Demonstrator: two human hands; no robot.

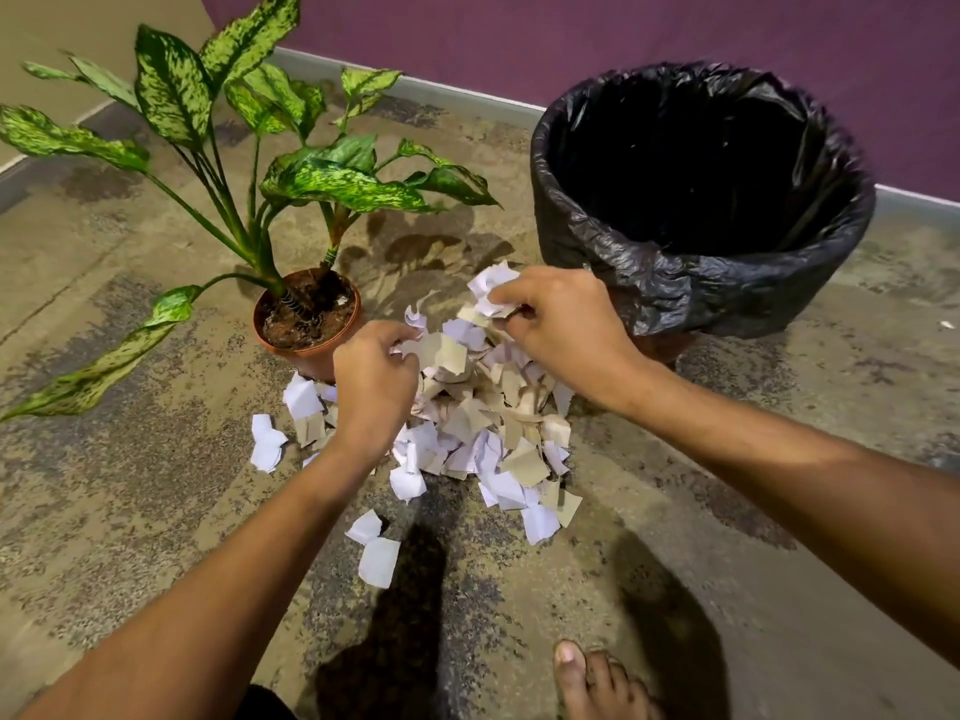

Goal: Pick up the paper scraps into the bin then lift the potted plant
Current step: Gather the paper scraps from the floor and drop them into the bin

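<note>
Both hands curl into the paper scraps [467, 423]: left hand [371, 384] grips some (brown and white), right hand [563, 324], at two o'clock, pinches more.

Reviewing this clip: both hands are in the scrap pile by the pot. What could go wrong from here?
1. Both hands, left hand and right hand, grip loose scraps; some may drop short of the bin.
2. The pile touches the pot; the left hand could knock it or brush a leaf.
3. Outlying scraps near the bare foot could be missed.
</note>
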